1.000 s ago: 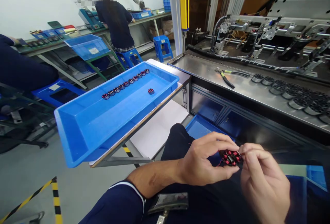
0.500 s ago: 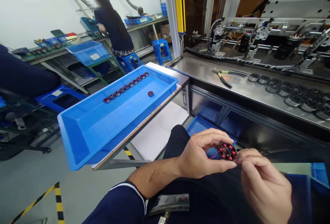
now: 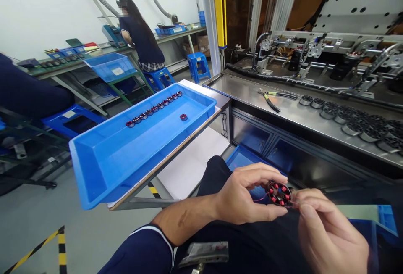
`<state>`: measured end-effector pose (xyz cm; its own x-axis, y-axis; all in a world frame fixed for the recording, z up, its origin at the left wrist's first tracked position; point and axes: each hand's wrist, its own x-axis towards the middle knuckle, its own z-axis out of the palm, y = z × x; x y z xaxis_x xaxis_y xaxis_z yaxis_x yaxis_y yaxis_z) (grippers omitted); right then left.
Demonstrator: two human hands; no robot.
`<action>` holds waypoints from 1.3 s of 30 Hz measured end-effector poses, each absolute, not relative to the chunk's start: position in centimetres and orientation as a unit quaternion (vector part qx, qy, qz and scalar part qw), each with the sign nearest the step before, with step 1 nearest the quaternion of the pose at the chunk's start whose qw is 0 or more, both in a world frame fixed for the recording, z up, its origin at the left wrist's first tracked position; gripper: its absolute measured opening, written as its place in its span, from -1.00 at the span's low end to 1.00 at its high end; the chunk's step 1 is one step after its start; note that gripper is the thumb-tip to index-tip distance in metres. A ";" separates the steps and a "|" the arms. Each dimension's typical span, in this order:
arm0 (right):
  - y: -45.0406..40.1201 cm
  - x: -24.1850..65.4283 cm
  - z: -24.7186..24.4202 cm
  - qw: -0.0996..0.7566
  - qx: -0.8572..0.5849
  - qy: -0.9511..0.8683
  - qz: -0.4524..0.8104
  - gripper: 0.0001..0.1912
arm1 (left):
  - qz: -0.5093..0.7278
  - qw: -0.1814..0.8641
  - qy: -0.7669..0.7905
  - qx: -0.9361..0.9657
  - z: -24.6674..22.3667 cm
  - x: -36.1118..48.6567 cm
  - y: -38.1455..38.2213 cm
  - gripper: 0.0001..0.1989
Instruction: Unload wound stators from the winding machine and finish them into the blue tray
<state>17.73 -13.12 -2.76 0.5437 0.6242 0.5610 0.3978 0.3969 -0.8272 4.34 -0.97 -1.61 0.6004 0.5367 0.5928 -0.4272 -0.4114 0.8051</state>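
Head view: left hand [image 3: 244, 196] is pinching a small, light wound stator [image 3: 278, 193] by its rigid rim; right hand [image 3: 327, 232] is gripping its fragile wire.

Left hand [image 3: 244, 196] and right hand [image 3: 327, 232] pinch a red-wound stator [image 3: 278, 193] beside a blue tray [image 3: 103, 160].

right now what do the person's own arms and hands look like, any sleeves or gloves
Both hands are bare: no gloves, rings or watch on the left hand or the right hand. The left forearm is uncovered, with a dark navy sleeve edged by a thin white line pushed up near the elbow. The right sleeve is out of view.
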 end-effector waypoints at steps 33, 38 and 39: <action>-12.7 17.0 -2.2 0.654 -0.511 -0.558 0.008 -0.80 | 0.404 0.647 0.063 0.644 -0.8 3.7 -0.9 -0.61; -12.1 15.4 -1.4 0.672 -0.498 -0.548 -0.017 -0.78 | 0.488 0.545 0.040 0.681 -1.2 4.2 -0.9 -0.60; -12.0 15.4 -1.4 0.670 -0.491 -0.556 -0.025 -0.77 | 0.498 0.527 0.036 0.688 -1.2 4.3 -0.9 -0.61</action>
<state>15.41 -12.02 -1.42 0.3803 0.5120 0.7702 0.5793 0.5173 -0.6299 4.28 -0.91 -1.17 0.5012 0.5741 0.6475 -0.4760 -0.4419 0.7603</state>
